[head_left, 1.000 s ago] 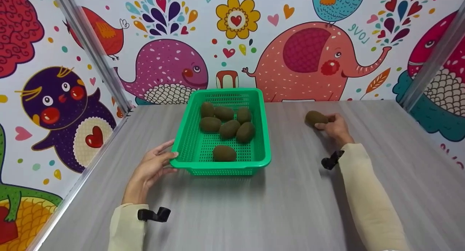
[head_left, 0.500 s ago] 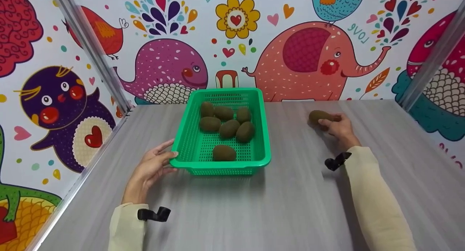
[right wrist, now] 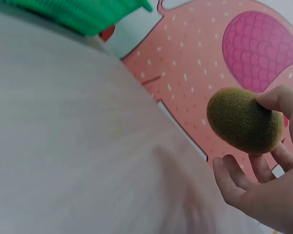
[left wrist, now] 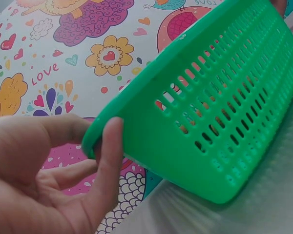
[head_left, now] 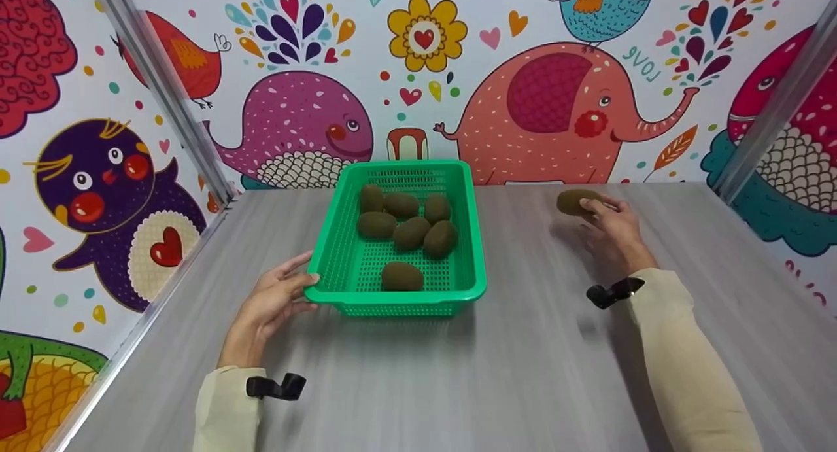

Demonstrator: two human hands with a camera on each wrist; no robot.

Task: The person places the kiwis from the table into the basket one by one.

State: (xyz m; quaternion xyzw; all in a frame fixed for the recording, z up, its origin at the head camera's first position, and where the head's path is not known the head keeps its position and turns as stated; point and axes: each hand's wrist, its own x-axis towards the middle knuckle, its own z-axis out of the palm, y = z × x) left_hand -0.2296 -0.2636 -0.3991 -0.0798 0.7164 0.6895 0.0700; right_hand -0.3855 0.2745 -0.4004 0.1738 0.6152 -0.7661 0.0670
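A green plastic basket (head_left: pixel 395 296) with slotted walls stands left of the table's middle, holding several brown kiwis (head_left: pixel 410 233). My left hand (head_left: pixel 271 301) pinches its near left corner; in the left wrist view thumb and finger close over the rim (left wrist: pixel 105 117). Off to the right, my right hand (head_left: pixel 618 229) holds another kiwi (head_left: pixel 575 202) above the table, its shadow lying below. The right wrist view shows this fuzzy kiwi (right wrist: pixel 241 119) between thumb and fingers, while the other fingers (right wrist: pixel 224 180) stay loosely bent beneath.
The grey table (head_left: pixel 405 386) runs back to a wall printed with cartoon animals (head_left: pixel 543 118). Metal posts (head_left: pixel 170 92) rise at the corners, and a patterned side panel (head_left: pixel 111 197) borders the left. Black wrist mounts (head_left: pixel 278 388) are strapped over both sleeves.
The right hand has moved a little to the right and up with its kiwi, which now sits higher over the table. The left hand and the basket hold their place.
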